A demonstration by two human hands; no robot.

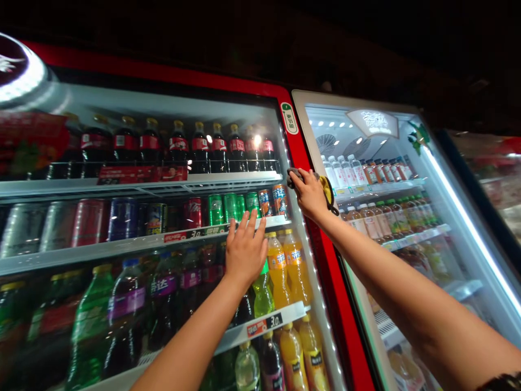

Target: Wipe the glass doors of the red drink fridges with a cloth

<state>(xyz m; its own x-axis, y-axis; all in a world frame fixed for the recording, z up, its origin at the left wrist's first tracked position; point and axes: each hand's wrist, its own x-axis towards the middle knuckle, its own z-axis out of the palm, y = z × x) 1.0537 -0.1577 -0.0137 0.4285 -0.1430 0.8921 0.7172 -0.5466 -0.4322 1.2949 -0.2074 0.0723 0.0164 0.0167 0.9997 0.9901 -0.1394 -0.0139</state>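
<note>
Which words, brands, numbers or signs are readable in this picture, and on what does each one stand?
"3.0" on the upper price tag.
"3.0" on the lower price tag.
"更节能" on the white-and-green sticker.
"芬达" on the orange bottles.
Too blurred to read surely: lit sign, red labels, can prints.

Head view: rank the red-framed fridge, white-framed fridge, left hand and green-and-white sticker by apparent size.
1. Red-framed fridge
2. White-framed fridge
3. Left hand
4. Green-and-white sticker
Both fridges run out of frame.
</note>
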